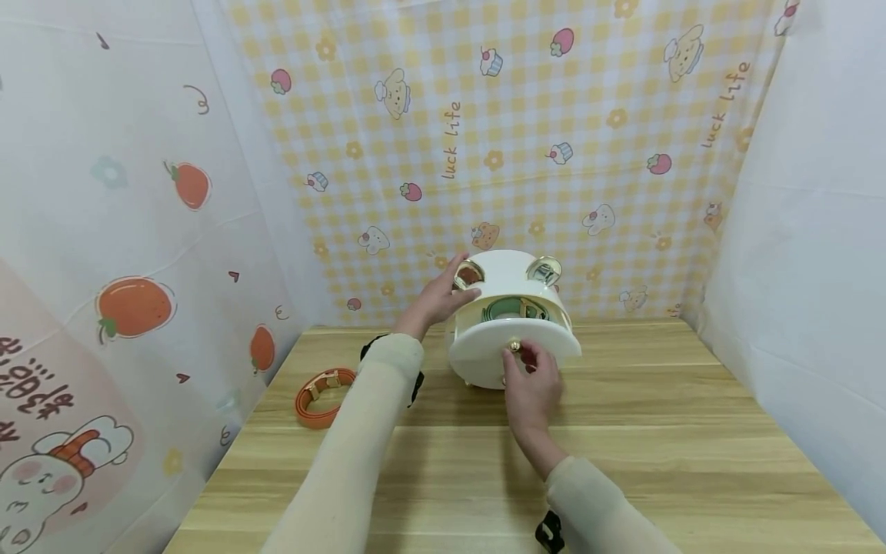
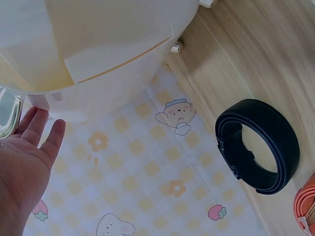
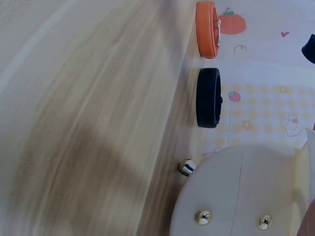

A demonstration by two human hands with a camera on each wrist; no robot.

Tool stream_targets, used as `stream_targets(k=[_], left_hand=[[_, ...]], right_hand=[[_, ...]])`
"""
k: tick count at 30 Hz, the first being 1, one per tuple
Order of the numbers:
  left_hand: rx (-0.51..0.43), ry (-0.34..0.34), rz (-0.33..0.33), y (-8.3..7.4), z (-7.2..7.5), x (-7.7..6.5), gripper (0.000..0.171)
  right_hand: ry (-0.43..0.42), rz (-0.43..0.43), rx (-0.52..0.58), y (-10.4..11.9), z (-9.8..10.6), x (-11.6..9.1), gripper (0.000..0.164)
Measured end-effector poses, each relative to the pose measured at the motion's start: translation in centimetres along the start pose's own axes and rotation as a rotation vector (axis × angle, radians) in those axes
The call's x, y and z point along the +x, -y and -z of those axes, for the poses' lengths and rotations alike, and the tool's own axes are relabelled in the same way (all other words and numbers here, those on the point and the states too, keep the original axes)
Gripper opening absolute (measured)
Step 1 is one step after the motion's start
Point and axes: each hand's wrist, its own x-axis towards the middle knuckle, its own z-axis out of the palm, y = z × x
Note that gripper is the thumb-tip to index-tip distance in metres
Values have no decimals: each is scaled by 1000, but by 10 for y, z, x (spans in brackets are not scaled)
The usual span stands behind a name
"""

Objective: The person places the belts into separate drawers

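A white rounded drawer box [image 1: 508, 273] with gold-rimmed, ear-like rings on top stands at the back of the table. Its upper drawer [image 1: 477, 352] is pulled partly out, and a coiled green belt [image 1: 494, 308] lies inside. With thumb and forefinger my right hand [image 1: 533, 388] pinches the gold knob [image 1: 515, 345] on that drawer's front. My left hand [image 1: 439, 298] rests against the box's upper left side, beside the left ring [image 1: 471, 272]. Extended fingers of this hand touch the wall in the left wrist view. Only a sliver of my right hand enters the right wrist view.
A coiled orange belt [image 1: 311, 419] lies on the wooden table [image 1: 657, 431], left of my left forearm. Near it is a coiled black belt [image 2: 290, 142], hidden behind that arm in the head view. A checked cloth [image 1: 588, 100] hangs behind the box.
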Motion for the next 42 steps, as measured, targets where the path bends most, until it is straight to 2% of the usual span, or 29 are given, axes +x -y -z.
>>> stream_targets(k=[6,13,22,28,42], left_hand=[[7,2,2,0,0,-1,78],[3,5,8,-1,0,-2,78],[13,10,-16,0,2,-2,76],[18,16,-16,-1,2,-3,75],[22,10,-28,1,2,-1,76]], right_hand=[[19,-8,-17,0,-5,7,30],[41,-60,-31,2,-9,14,29],[28,-90,1,3,-18,23,29],[15,-72,-3,2,-22,29,28],[36,-120,-3,-1,-31,43,27]])
